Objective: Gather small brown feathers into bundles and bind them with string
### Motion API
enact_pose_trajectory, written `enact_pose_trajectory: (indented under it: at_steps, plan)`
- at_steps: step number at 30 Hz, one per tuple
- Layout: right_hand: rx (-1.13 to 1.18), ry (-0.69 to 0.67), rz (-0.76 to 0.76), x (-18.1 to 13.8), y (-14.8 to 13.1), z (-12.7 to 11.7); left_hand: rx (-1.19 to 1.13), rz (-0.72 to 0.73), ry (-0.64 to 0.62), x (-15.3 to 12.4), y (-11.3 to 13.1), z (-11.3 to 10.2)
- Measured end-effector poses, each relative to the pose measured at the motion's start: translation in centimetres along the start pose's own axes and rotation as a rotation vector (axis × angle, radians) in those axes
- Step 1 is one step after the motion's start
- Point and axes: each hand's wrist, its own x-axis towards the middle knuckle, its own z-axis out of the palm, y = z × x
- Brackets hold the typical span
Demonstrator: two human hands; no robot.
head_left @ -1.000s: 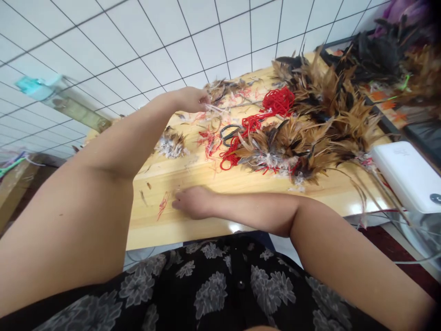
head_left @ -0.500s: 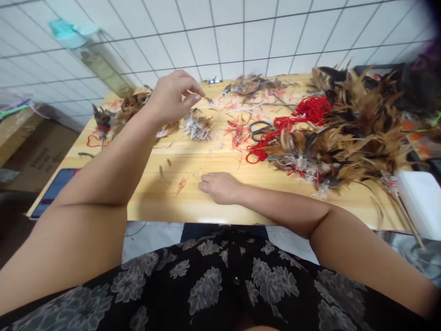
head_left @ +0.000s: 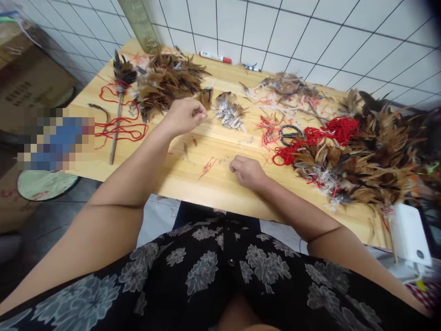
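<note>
My left hand (head_left: 185, 114) hovers over the wooden table (head_left: 220, 184), fingers pinched on a small thin feather, between a brown feather pile (head_left: 165, 82) and a grey-white feather tuft (head_left: 229, 112). My right hand (head_left: 248, 172) rests on the table near its front edge, fingers curled closed; I cannot make out anything in it. A scrap of red thread (head_left: 207, 167) lies just left of it.
Black scissors (head_left: 289, 134) lie among red thread (head_left: 330, 131). A large heap of brown feathers (head_left: 375, 156) fills the right side. A stick wound with red thread (head_left: 117, 119) lies at the left, markers (head_left: 216, 57) at the back, a white box (head_left: 411, 234) at the right edge.
My left hand has drawn back from the far scraps toward the left feather pile, keeping its pinch. The view has swung left. My right hand has stayed on the table.
</note>
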Motion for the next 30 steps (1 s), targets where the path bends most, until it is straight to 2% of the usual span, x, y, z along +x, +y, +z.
enact_pose_trajectory:
  at_steps: [5, 8, 10, 15, 21, 25, 28, 30]
  plan:
    - [0.022, 0.216, 0.205, 0.3, 2.0, 0.2, -0.18, -0.004, -0.044, 2.6, 1.9, 3.0]
    - [0.007, 0.359, 0.333, 0.4, 3.3, -0.1, -0.119, 0.002, -0.095, 3.7, 3.1, 4.7]
    - [-0.007, 0.405, 0.429, 0.5, 3.9, -0.4, -0.085, -0.011, -0.104, 3.9, 3.7, 5.8]
    - [-0.032, 0.376, 0.579, 0.7, 4.1, -1.3, -0.064, -0.051, -0.108, 3.4, 4.9, 8.2]
    - [-0.028, 0.369, 0.626, 1.2, 3.8, -1.4, -0.029, -0.086, -0.124, 3.0, 5.7, 10.6]
    - [-0.034, 0.371, 0.625, 1.3, 3.7, -1.4, -0.044, -0.052, -0.109, 3.7, 4.9, 12.0]
    - [-0.022, 0.357, 0.63, 1.3, 3.6, -1.6, -0.056, -0.037, -0.106, 4.6, 4.0, 12.2]
    - [0.026, 0.364, 0.631, 1.5, 3.6, -1.8, -0.05, -0.044, -0.109, 4.9, 3.7, 11.5]
